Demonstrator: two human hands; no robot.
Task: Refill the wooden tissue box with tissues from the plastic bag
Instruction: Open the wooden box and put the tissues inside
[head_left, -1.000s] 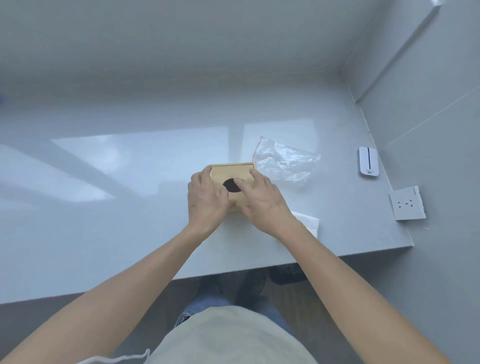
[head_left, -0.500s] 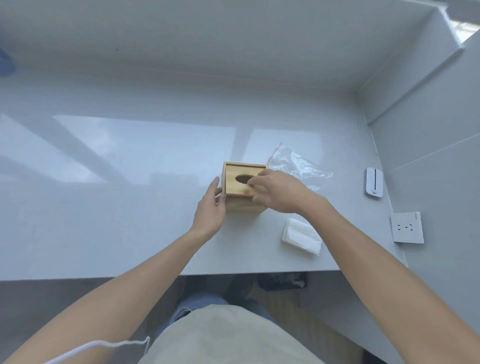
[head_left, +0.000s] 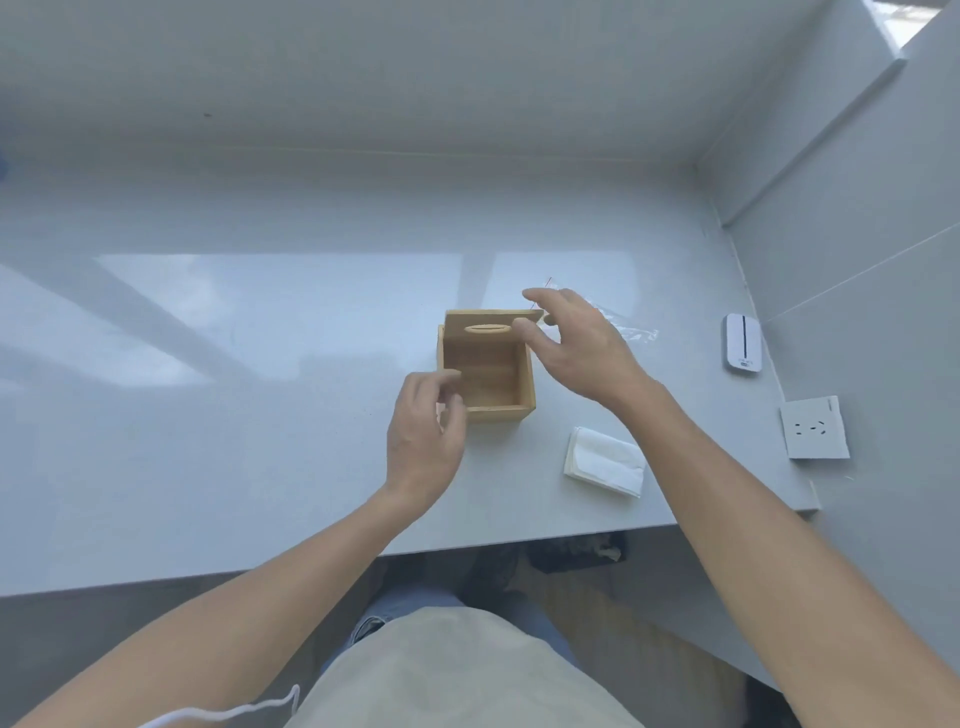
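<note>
The square light-wood tissue box (head_left: 487, 375) sits mid-tabletop, its oval-slotted wooden lid (head_left: 491, 326) raised at the far edge. Best lift the lid fully clear while steadying the near wall (the interior looks empty). The right hand (head_left: 576, 347) pinches the lid's corner, its grip narrow; the left hand (head_left: 425, 437) curls loosely at the box's near-left corner, holding nothing. The folded white tissue stack (head_left: 605, 461) waits near the box's right, the clear plastic bag (head_left: 626, 326) behind.

Glossy pale grey countertop (head_left: 260, 364) with bright window reflections, set in a corner between plain grey rear wall (head_left: 415, 78) and tiled right wall (head_left: 883, 234) bearing a white square socket plate (head_left: 814, 428) and small white oblong device (head_left: 742, 342); wooden floor (head_left: 623, 623) below.
</note>
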